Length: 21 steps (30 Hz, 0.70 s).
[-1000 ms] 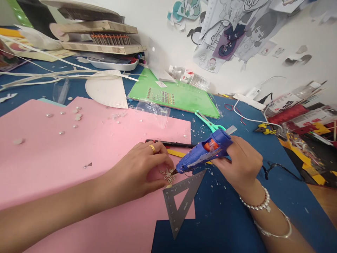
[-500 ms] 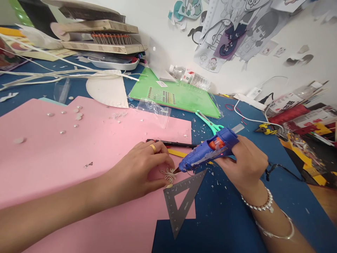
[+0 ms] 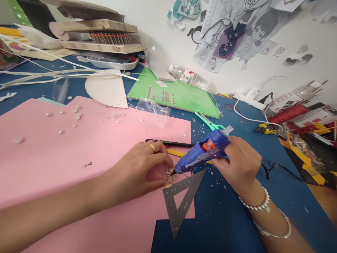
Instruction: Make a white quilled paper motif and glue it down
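My right hand (image 3: 240, 163) grips a blue hot glue gun (image 3: 200, 153), its red light lit and a clear glue stick (image 3: 228, 130) poking out of the back. The nozzle points down and left, at or just over a small ornament of coiled white cord (image 3: 167, 172). My left hand (image 3: 144, 163) pins that ornament between thumb and fingers on pink paper (image 3: 126, 203). Just right of it lies a grey set square (image 3: 173, 214). Behind the left fingers are a black pen (image 3: 179, 143) and a yellow strip (image 3: 177, 152).
Green-handled scissors (image 3: 209, 123) lie behind the glue gun. Pearl beads (image 3: 48, 114) are scattered on the paper at left. A green pack (image 3: 181, 93) and plastic bottle (image 3: 189, 77) stand along the wall. Pliers (image 3: 265, 129) and a cable sit at right.
The glue gun has shifted slightly left and tilted more steeply, with its nozzle now farther onto the ornament. My left hand stays nearly still.
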{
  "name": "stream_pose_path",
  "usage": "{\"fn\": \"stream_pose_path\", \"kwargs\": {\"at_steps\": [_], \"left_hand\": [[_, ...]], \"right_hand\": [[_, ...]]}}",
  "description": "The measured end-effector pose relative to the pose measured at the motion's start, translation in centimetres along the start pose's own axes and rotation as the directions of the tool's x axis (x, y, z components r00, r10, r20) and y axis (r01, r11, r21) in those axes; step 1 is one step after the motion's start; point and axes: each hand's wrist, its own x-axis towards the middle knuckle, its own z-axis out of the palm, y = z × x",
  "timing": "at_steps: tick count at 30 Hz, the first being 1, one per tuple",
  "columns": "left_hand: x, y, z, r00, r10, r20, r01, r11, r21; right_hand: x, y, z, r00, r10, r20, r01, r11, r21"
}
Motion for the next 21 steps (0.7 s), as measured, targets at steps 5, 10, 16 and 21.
{"fn": "stream_pose_path", "kwargs": {"at_steps": [5,10,16,21], "left_hand": [[-0.04,0.0,0.06,1.0,0.0,0.003,0.0,1.0,-0.002],[0.04,0.08,-0.01,1.0,-0.008,0.013,0.008,1.0,-0.008],[0.07,0.06,-0.02,1.0,-0.01,0.011,0.01,1.0,-0.012],[-0.13,0.08,-0.05,1.0,-0.017,0.014,0.018,1.0,-0.012]], "right_hand": [[-0.05,0.0,0.02,1.0,0.003,-0.003,-0.003,1.0,-0.006],[0.0,-0.14,0.03,1.0,0.02,-0.014,-0.019,1.0,0.017],[0.04,-0.12,-0.09,1.0,0.028,-0.013,-0.028,1.0,0.009],[-0.02,-0.03,-0.22,0.999,0.021,-0.025,-0.021,1.0,0.005]]}}
